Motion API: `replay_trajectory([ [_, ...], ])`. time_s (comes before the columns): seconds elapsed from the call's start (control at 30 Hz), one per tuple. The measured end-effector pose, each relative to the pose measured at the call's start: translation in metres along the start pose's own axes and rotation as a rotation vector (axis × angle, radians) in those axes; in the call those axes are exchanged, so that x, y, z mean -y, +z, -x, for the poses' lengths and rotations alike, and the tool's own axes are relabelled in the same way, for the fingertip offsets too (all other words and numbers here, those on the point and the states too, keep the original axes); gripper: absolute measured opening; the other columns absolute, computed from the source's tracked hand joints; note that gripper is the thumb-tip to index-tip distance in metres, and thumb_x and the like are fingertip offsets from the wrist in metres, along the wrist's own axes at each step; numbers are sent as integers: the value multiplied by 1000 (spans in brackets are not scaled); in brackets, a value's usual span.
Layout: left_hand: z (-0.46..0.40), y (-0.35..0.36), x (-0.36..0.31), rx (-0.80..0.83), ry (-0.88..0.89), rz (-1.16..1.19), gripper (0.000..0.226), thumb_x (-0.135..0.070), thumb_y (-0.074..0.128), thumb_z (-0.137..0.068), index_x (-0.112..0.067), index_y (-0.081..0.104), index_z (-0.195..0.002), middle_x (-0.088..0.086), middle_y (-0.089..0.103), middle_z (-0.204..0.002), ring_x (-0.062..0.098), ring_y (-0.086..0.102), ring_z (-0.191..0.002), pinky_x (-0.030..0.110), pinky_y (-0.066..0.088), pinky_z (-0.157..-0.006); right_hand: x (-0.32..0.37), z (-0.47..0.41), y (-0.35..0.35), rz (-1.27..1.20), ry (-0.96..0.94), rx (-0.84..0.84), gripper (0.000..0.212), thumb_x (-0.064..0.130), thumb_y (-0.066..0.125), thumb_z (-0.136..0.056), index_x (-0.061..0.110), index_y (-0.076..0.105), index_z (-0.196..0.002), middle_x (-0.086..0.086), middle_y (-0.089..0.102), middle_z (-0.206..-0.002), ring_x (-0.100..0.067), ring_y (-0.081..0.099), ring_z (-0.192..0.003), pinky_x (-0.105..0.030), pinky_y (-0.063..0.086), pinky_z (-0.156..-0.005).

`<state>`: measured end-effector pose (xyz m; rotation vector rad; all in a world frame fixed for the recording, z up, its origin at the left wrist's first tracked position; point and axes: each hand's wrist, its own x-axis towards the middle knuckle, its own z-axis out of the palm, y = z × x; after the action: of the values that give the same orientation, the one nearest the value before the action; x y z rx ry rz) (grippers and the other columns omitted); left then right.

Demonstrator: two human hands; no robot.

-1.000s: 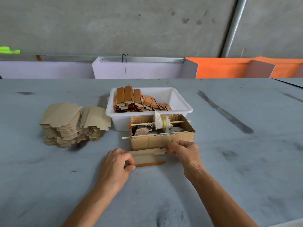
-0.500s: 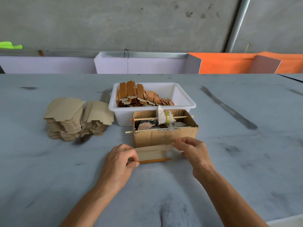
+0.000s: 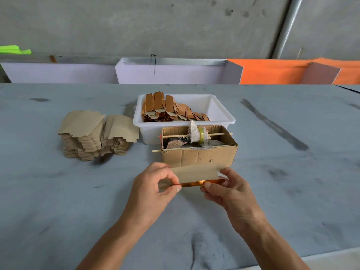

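My left hand and right hand each pinch one end of a flat tan card blank, held near me just in front of a cardboard box. It looks not yet folded. Folded pieces fill only the left part of the white tub, and a tall stack of blanks sits to the left, so I judge much work is left

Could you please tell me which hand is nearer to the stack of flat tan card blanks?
Left. The left hand sits right of the stack of blanks, closer to the person; the right hand, holding the other end of the folded card, is farther right.
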<state>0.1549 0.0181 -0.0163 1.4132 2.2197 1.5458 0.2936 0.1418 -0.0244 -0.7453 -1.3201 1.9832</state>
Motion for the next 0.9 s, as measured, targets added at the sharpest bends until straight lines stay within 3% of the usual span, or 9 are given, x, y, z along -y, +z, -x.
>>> replay_trajectory([
  [0.1,3,8,0,-112,-116,182,51,6,77,-66,-35,62,-92,-14,61,-97,8,61,-94,24,50,-81,-2,0,2,-29,44,-25,43,-14,66,-72,12,56,-105,-8,69,-67,-20,69,-63,-23,54,-54],
  [0.2,3,18,-3,-188,-311,491,69,14,73,-65,-37,54,-109,-10,64,-101,2,62,-93,20,51,-76,-3,1,2,-23,70,8,34,-13,63,-74,10,61,-99,-8,68,-70,-18,68,-63,-23,54,-55],
  [0.33,0,23,-2,-186,-521,835,50,17,66,-71,-16,60,-108,-8,70,-77,7,63,-63,19,51,-58,-3,2,1,-16,109,48,24,-13,60,-75,6,64,-89,-9,65,-69,-19,65,-60,-24,52,-54],
  [0.53,3,14,-6,-72,-495,790,33,16,63,-74,-15,66,-85,-4,66,-70,10,56,-53,21,49,-49,2,5,-3,17,57,133,31,-7,65,-69,14,66,-93,-10,65,-73,-21,64,-60,-26,51,-54],
  [0.67,3,2,-11,132,-433,727,31,13,62,-76,-17,72,-75,-2,65,-71,14,53,-50,21,49,-52,2,8,-8,-22,85,180,30,6,69,-57,10,66,-87,-14,64,-69,-22,62,-56,-27,51,-51],
  [0.77,1,-6,-13,251,-442,773,14,-6,68,-64,-12,72,-76,5,65,-78,17,55,-56,24,49,-53,1,11,-11,-38,103,197,34,4,68,-56,8,66,-89,-16,64,-69,-24,62,-55,-28,52,-50],
  [0.9,2,-7,-15,305,-452,724,16,-19,74,-61,-13,70,-76,6,63,-78,12,58,-66,27,50,-56,2,13,-14,-51,102,213,36,-1,66,-57,5,64,-93,-18,62,-69,-25,62,-55,-29,53,-50],
])
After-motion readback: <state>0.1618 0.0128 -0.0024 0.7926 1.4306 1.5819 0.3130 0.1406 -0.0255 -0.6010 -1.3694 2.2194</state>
